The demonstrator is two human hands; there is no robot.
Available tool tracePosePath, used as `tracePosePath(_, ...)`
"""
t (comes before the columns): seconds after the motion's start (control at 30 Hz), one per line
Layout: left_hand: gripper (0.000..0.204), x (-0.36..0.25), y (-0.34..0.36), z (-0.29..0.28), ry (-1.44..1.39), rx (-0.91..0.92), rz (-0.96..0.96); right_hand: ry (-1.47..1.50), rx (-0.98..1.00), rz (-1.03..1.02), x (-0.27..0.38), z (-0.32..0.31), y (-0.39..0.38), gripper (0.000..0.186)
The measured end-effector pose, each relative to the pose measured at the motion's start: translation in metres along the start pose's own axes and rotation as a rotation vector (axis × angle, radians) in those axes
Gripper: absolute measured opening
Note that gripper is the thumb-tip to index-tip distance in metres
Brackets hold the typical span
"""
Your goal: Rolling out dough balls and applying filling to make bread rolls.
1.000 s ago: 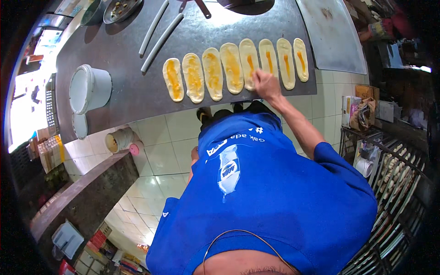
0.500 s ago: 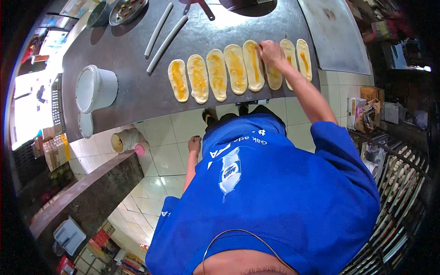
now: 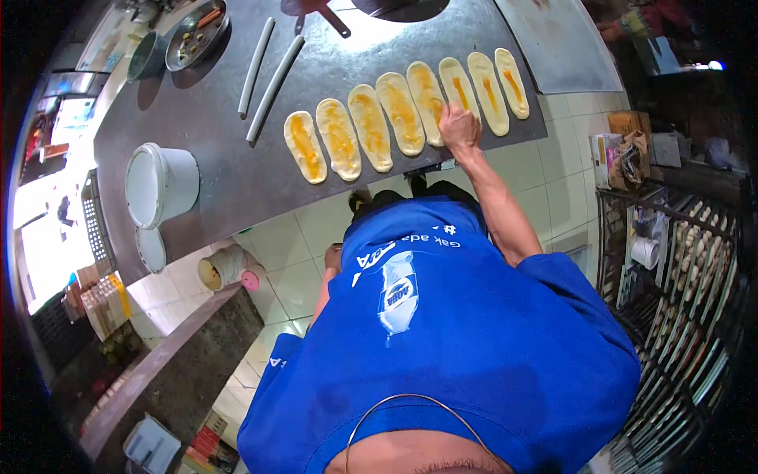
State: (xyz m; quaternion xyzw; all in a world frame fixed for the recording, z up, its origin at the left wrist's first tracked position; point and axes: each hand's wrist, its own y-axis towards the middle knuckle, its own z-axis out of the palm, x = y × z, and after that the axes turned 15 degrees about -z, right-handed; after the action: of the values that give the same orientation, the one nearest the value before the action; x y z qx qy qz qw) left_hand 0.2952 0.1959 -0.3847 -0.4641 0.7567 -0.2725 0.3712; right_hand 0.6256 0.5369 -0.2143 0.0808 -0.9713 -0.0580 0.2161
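My right hand (image 3: 459, 126) is closed, fingers curled down, over the lower part of a flat oval dough strip (image 3: 427, 95) bearing an orange-yellow filling. Whatever the fingers hold, if anything, is hidden beneath them. Several such strips stand side by side across the table. On the left ones, such as the leftmost strip (image 3: 305, 148), the filling is spread wide; on those at the right end, like the rightmost strip (image 3: 512, 83), it forms a narrow line. My left hand (image 3: 333, 257) hangs low beside my blue shirt, below the table edge, its fingers mostly hidden.
The dark metal table (image 3: 229, 170) carries a white bucket (image 3: 175, 186) with a round lid (image 3: 151, 250) at the left. Two pale rods (image 3: 275, 88) lie behind the strips. A metal pan (image 3: 197, 35) stands far left. Racks of shaped dough (image 3: 699, 268) stand at the right.
My right hand has moved nearer and slightly left, uncovering more of the strips on the right. The view has shifted a little. My left hand is now more hidden by the shirt.
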Motion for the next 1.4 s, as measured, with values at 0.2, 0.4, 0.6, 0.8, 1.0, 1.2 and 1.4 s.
tracePosePath(0.2, 0.026, 0.009, 0.038, -0.038, -0.059, 0.065, 0.007, -0.039, -0.038, 0.047, 0.009, -0.002, -0.033, 0.028)
tracePosePath(0.4, 0.025, 0.002, 0.055, -0.058, -0.044, 0.082, 0.029, -0.123, -0.130, 0.066, -0.001, 0.002, -0.053, 0.026)
tracePosePath(0.6, 0.024, 0.011, 0.061, -0.068, -0.025, 0.096, 0.040, -0.021, -0.064, -0.271, -0.007, -0.017, -0.044, 0.019)
tracePosePath(0.8, 0.027, 0.004, 0.046, -0.066, -0.038, 0.075, -0.020, -0.150, 0.061, -0.700, -0.051, -0.018, 0.026, 0.016)
tracePosePath(1.0, 0.031, 0.063, 0.061, -0.019, -0.265, 0.218, 0.036, -0.125, -0.021, -0.616, -0.050, -0.013, 0.112, 0.015)
tracePosePath(1.2, 0.036, 0.081, 0.086, 0.079, -0.076, -0.031, -0.059, 0.056, 0.186, -0.349, -0.054, -0.019, 0.069, 0.025)
tracePosePath(1.4, 0.039, 0.070, 0.069, 0.137, -0.032, -0.017, -0.072, 0.031, 0.278, -0.579, -0.090, -0.063, 0.009, 0.015)
